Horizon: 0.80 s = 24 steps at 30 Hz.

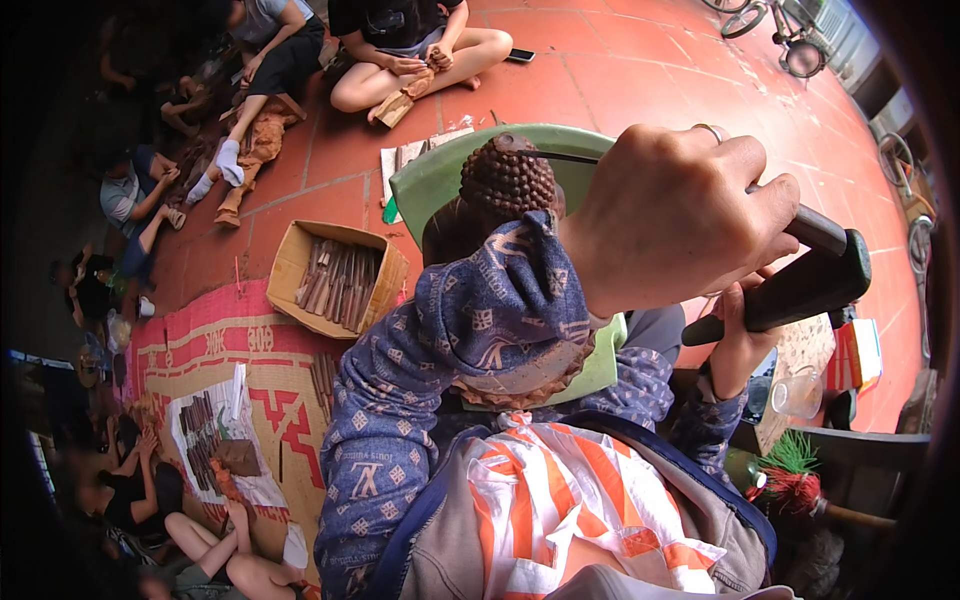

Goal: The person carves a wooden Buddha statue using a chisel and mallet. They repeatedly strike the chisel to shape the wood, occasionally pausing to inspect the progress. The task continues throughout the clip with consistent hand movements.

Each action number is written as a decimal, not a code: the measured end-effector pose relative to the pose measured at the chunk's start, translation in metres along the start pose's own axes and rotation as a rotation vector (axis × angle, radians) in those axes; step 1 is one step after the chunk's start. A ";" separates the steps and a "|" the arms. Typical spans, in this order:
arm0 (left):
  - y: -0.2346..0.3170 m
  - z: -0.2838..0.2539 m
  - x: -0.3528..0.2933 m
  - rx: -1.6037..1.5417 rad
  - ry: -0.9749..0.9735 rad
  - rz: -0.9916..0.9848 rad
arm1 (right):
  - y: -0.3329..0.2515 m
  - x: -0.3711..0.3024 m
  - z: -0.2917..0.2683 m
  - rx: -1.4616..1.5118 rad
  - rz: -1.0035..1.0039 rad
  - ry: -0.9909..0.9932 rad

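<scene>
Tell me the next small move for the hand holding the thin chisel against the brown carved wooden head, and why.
Probably strike: the left hand holds the thin metal chisel on the brown carved wooden head, while the right hand grips the dark mallet just behind it.

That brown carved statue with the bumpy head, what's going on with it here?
A person is carving it. The wooden statue stands on a green plastic chair. The left hand grips a thin chisel set against the bumpy head, and the right hand holds a dark mallet beside it. A cardboard box of chisels sits on the red tile floor, where other people sit working.
</scene>
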State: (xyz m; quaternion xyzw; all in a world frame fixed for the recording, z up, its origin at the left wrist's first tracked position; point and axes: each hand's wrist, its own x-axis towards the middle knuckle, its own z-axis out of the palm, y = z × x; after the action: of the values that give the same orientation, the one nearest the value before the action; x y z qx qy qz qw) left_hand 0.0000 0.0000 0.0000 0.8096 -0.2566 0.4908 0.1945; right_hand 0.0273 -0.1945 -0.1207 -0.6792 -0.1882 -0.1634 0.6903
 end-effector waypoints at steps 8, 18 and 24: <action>-0.001 0.012 0.001 0.024 0.031 0.012 | -0.013 0.010 0.003 0.106 0.035 0.003; -0.001 0.000 -0.006 0.019 -0.015 0.019 | -0.004 0.007 -0.001 -0.066 -0.001 -0.053; 0.001 -0.003 -0.006 -0.005 -0.023 0.025 | 0.000 0.005 -0.005 0.028 0.036 -0.063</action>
State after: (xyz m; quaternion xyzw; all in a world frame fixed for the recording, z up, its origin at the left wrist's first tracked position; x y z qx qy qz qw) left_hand -0.0048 0.0023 -0.0044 0.8113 -0.2703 0.4833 0.1874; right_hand 0.0315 -0.1990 -0.1185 -0.6776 -0.2000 -0.1266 0.6963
